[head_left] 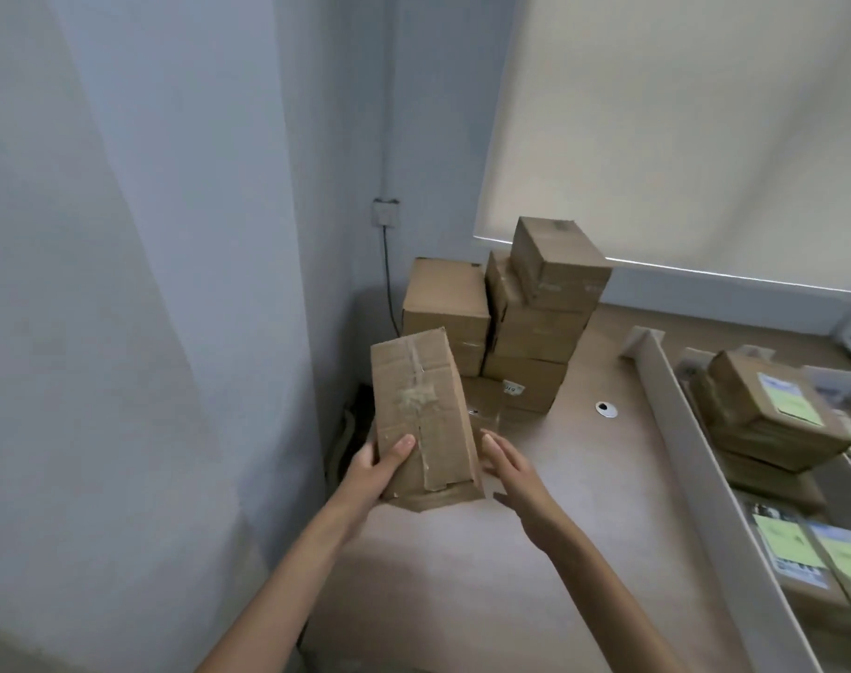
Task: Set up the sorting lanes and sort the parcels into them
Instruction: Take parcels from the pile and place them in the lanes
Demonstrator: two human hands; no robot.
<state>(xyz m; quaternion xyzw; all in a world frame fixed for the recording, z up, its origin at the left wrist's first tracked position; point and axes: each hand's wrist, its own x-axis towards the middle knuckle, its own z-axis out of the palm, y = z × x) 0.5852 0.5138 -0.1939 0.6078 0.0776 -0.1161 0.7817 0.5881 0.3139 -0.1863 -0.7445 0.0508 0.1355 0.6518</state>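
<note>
Left hand [379, 471] grips the box [421, 410] at its lower left corner, thumb curled over the front. Right hand [513, 473], fingers straight, holds nothing just beside the box. Stack [535, 327] beyond both hands; divider [690, 429] right of them.

left hand [370, 471]: bare from fingertips to wrist; slim build, smooth surface.
left thumb [400, 451]: long and narrow; its nail is short, rounded at the tip and plain.
right hand [510, 471]: bare; long slender fingers with faint knuckle lines; nails too blurred to tell.
left forearm [287, 575]: bare for its whole visible length; slim, widening gradually away from a narrow wrist.
right forearm [608, 590]: bare likewise; slim and smooth, with a narrow wrist.
worn: both arms are uncovered as far as the picture shows them, down to its lower edge.
</note>
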